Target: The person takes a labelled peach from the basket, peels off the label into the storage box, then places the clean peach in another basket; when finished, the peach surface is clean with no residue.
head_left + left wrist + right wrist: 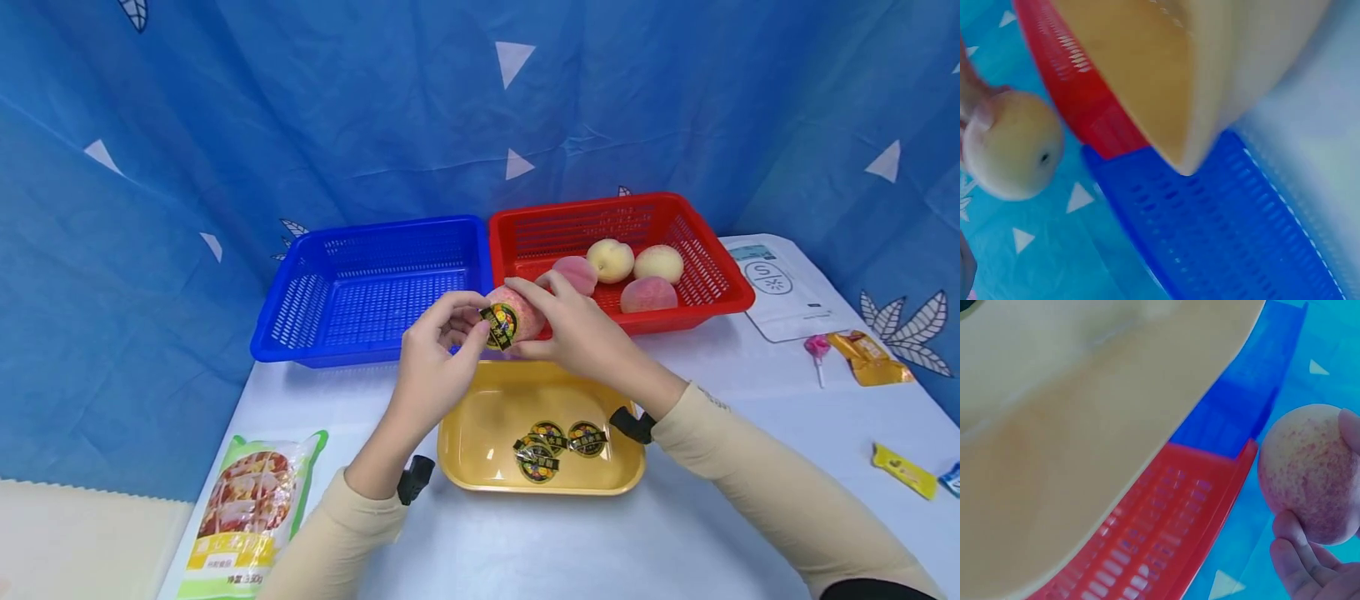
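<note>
In the head view my right hand (573, 321) grips a pink peach (528, 315), thumb below and fingers over the top, in front of the red basket. A round black-and-gold sticker (504, 323) shows on the peach's near left side. My left hand (442, 346) pinches the sticker's left edge between thumb and forefinger. The right wrist view shows the peach's speckled pink skin (1310, 475); the left wrist view shows its paler side (1019, 147). Below the hands is a yellow tray (468, 454) with several such stickers (587, 438) in it.
Several peaches (648, 294) lie in the red basket (705, 312). Left of it stands a blue basket (367, 354). A food packet (243, 508) lies at left. On the right are a white pouch (795, 292), a lollipop (817, 346) and wrapped sweets (903, 471).
</note>
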Tool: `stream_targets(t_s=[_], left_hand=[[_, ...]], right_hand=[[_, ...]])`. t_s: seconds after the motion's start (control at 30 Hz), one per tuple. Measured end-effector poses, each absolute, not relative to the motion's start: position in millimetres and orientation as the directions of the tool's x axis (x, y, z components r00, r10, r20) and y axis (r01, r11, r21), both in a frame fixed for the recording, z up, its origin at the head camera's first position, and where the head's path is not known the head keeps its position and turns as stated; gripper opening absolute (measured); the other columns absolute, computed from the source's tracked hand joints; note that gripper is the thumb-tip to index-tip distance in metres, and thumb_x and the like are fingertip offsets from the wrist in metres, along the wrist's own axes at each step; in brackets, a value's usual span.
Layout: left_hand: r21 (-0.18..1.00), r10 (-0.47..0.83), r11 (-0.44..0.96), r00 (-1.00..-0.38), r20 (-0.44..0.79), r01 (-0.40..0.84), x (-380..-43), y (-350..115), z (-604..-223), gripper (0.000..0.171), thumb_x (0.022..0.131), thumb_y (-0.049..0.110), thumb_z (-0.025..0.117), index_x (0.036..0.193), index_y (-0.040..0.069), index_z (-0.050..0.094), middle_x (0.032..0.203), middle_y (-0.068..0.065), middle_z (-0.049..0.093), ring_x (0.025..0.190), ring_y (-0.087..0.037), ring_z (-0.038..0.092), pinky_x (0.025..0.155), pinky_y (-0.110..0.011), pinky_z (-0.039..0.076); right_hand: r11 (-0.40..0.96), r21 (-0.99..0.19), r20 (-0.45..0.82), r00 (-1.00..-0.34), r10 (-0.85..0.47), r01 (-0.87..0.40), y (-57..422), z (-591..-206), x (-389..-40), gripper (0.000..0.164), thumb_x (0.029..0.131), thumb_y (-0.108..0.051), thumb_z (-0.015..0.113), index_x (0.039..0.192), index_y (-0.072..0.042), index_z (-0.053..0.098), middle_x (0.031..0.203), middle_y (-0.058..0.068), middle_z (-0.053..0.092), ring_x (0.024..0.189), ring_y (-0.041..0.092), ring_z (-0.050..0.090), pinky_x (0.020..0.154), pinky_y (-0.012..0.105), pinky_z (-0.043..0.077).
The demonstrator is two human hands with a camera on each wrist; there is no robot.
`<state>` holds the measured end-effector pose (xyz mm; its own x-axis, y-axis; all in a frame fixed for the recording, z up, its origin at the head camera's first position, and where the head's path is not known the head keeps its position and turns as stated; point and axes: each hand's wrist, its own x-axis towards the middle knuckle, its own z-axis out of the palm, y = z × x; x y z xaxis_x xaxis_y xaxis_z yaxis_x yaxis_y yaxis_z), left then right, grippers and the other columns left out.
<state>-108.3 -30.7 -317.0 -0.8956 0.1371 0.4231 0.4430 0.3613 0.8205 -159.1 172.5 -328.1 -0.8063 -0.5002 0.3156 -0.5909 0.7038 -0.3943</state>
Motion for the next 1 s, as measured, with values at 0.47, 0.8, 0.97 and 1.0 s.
stream_targets(t_s=[0.47,0.8,0.97,1.0], left_hand=[[0.718,0.463,0.6,-0.885,0.047,0.352,-82,-8,-390,0.017,0.087,-0.001,0.068,0.1,0.01,0.07,0.083,0.0,0.064,0.075,-0.007,0.057,0.069,-0.018,0.052],[0.459,0.533,0.772,-0.842,-0.088,0.44,-81,3,-395,0.023,0.091,0.016,0.071,0.113,0.01,0.069,0.101,-0.004,0.068,0.094,-0.015,0.065,0.084,-0.029,0.056],[0.397,0.459,0.775,-0.869,0.182,0.492,-93,5,-368,0.036,0.094,0.024,0.068,0.126,0.008,0.064,0.122,-0.009,0.065,0.114,-0.026,0.061,0.099,-0.038,0.053],[0.381,0.437,0.781,-0.869,0.232,0.495,-98,5,-363,0.039,0.094,0.025,0.068,0.129,0.008,0.062,0.126,-0.009,0.063,0.117,-0.027,0.059,0.102,-0.039,0.051]], right_hand=[[0.681,-0.525,0.338,-0.859,-0.385,-0.511,213,-334,-155,0.084,0.074,-0.034,0.088,0.147,-0.017,0.048,0.144,0.014,0.048,0.125,0.03,0.054,0.094,0.048,0.057],[0.67,-0.565,0.349,-0.876,-0.334,-0.481,227,-338,-153,0.087,0.073,-0.029,0.089,0.148,-0.016,0.047,0.127,0.011,0.054,0.111,0.024,0.055,0.086,0.047,0.06],[0.666,-0.556,0.388,-0.863,-0.323,-0.498,236,-339,-156,0.087,0.073,-0.027,0.09,0.148,-0.018,0.047,0.126,0.012,0.056,0.11,0.023,0.055,0.085,0.047,0.059],[0.664,-0.557,0.392,-0.863,-0.32,-0.499,238,-339,-157,0.086,0.073,-0.027,0.089,0.148,-0.018,0.048,0.128,0.012,0.056,0.11,0.024,0.055,0.085,0.048,0.059]])
